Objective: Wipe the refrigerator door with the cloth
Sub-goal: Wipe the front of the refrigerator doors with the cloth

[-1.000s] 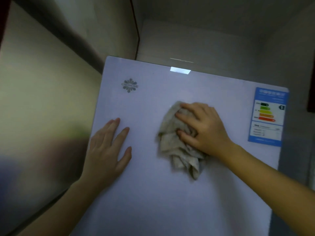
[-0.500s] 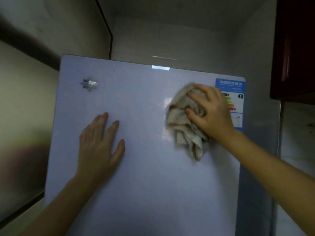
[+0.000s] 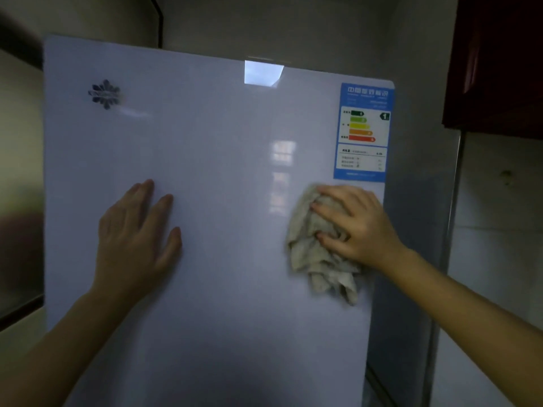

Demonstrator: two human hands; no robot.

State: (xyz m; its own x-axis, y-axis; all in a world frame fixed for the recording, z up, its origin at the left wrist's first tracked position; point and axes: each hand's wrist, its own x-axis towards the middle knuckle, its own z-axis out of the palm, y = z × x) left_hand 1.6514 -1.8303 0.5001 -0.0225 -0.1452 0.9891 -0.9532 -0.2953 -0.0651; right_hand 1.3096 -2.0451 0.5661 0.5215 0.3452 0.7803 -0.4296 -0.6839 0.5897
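The white glossy refrigerator door point(image 3: 223, 160) fills the middle of the head view. A crumpled beige cloth point(image 3: 314, 254) is pressed against the door near its right edge, just below the energy label. My right hand point(image 3: 355, 224) grips the cloth with fingers curled into it. My left hand point(image 3: 135, 233) lies flat on the door's left half, fingers spread and pointing up, holding nothing.
A blue energy label point(image 3: 364, 132) sits at the door's upper right and a snowflake logo point(image 3: 105, 94) at the upper left. A dark red cabinet point(image 3: 499, 63) hangs at the top right. A tiled wall point(image 3: 499, 230) stands right of the fridge.
My right hand has slid the cloth down from beside the energy label to just below it. My left hand stays flat on the door. The view has tilted lower.
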